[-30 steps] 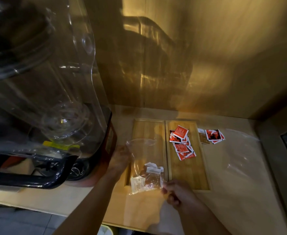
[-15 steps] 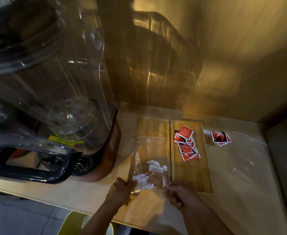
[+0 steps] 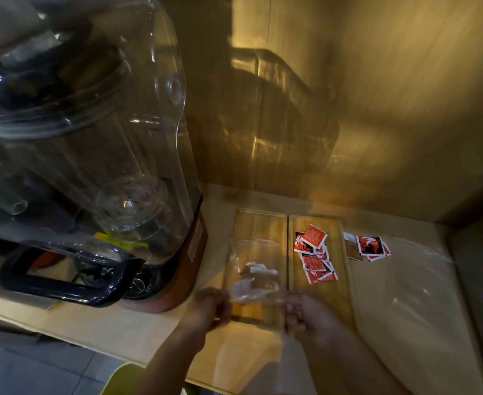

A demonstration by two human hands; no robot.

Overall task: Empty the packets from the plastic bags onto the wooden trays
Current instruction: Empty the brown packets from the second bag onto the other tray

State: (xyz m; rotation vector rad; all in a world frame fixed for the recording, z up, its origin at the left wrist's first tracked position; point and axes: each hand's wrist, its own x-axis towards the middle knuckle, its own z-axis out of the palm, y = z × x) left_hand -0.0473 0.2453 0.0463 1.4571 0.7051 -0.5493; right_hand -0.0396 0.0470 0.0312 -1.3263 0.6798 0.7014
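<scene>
Kitchen counter: blender (image 3: 92, 166), sauce packets (image 3: 315, 258)

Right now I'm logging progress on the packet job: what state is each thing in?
Small plastic bag: held up over the left tray by both hands, pale packets still inside.
Left hand: gripping the bag's near edge.
Right hand: gripping the bag's near edge.
Left wooden tray: no packets visible on it.
Right wooden tray: red packets piled on it.
Large plastic bag: lying flat, a few packets at its mouth.
</scene>
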